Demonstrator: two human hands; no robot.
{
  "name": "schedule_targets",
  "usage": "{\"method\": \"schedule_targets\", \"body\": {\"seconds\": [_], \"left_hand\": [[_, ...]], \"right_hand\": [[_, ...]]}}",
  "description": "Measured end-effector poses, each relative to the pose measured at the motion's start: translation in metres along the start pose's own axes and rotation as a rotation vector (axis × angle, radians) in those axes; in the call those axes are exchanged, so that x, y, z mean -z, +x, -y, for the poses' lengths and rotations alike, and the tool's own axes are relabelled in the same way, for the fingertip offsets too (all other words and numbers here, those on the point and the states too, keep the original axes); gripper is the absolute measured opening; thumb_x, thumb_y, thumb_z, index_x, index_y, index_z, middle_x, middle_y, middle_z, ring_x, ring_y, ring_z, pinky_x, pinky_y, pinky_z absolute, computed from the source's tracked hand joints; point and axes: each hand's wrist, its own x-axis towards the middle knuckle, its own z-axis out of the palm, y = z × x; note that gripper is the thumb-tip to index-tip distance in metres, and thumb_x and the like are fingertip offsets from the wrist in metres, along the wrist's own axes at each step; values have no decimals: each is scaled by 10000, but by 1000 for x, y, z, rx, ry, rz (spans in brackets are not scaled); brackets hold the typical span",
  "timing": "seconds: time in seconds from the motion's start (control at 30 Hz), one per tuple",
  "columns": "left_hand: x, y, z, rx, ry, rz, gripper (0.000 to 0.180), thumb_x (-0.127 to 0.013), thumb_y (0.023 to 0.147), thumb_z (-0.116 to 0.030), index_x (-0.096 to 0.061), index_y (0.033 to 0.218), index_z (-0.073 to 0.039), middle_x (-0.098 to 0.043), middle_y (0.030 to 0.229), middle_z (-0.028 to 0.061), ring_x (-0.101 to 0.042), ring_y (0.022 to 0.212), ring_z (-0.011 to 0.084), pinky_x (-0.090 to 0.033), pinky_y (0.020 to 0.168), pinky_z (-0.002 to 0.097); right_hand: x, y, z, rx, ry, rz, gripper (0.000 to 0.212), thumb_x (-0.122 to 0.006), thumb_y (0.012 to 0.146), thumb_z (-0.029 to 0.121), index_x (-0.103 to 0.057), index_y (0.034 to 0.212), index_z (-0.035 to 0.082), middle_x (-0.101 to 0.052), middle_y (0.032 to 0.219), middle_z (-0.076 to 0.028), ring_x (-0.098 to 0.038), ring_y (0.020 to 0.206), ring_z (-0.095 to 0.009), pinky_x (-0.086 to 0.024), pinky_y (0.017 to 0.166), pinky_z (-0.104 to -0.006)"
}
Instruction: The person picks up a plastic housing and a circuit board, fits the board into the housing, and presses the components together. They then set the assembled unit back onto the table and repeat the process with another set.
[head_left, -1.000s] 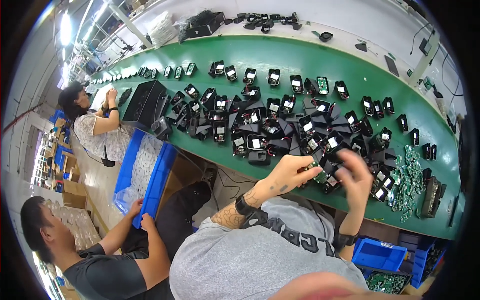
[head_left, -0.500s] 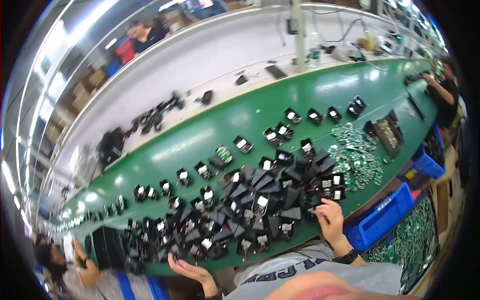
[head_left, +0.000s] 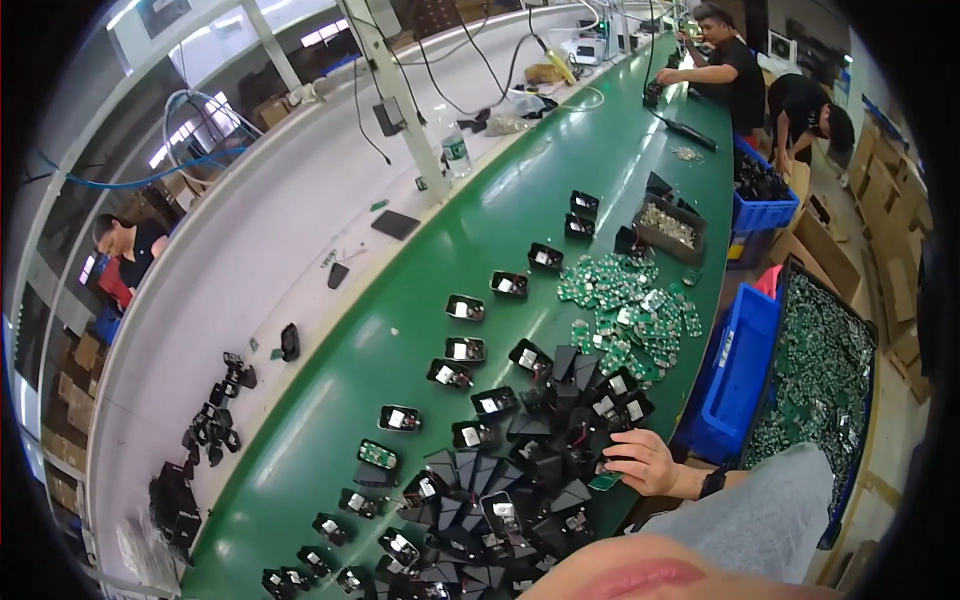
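My right hand reaches in from the lower right, at the right edge of the pile. Its fingers are curled, and a small green circuit board shows under the fingertips, apparently in their grip. Just beyond the fingers stand open black plastic housings with white parts and thin wires inside. To their left, black wedge-shaped cases lie heaped with more housings. My left hand is out of view.
Loose green circuit boards lie beyond the pile, before a box of small metal parts. A blue bin and a board-filled container stand right. Housings line the green table. Two people work at the far end.
The view has swung to the right. My left hand, open near the pile before, has left the picture. Under my right fingertips a green board now shows.
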Motion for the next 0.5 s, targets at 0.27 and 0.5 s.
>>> {"method": "schedule_targets", "body": {"seconds": [0.27, 0.5], "left_hand": [[80, 32, 21, 80, 66, -4, 211, -536, 931, -117, -637, 954, 67, -645, 908, 205, -608, 825, 328, -498, 768, 382], [66, 140, 79, 604, 300, 516, 434, -517, 915, -333, -602, 1122, 40, -622, 1071, 227, -573, 979, 376, -457, 837, 434]], "right_hand": [[-4, 14, -13, 41, 124, -53, 374, -680, 703, 52, -639, 1070, 109, -599, 1149, -48, -545, 1106, -278, -432, 883, -412], [13, 29, 6, -31, 380, -269, 228, -649, 771, -4, -640, 997, 25, -615, 1087, -100, -580, 1007, -292, -456, 859, -379]]}}
